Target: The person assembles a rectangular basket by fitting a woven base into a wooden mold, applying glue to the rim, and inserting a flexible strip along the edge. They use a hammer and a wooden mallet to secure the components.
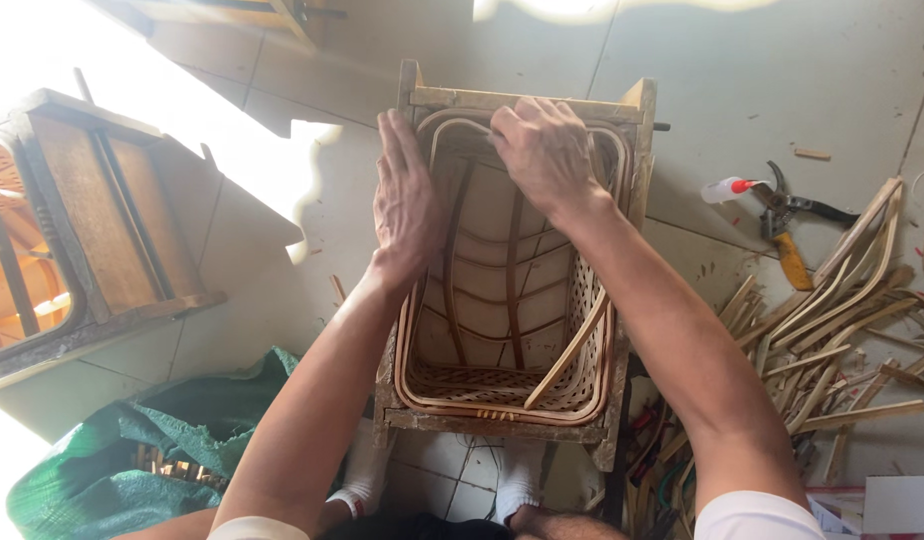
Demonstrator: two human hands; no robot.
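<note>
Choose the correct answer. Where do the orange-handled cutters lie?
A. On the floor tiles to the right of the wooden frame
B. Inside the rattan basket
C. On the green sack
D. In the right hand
A. The cutters lie on the floor tiles to the right of the wooden frame, beside a small white bottle; both hands are on the basket.

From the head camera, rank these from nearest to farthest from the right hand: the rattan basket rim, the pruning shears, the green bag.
1. Rattan basket rim: under the right hand, at the frame's far end.
2. Pruning shears: on the floor to the right.
3. Green bag: far lower left, beyond the left forearm.
</note>
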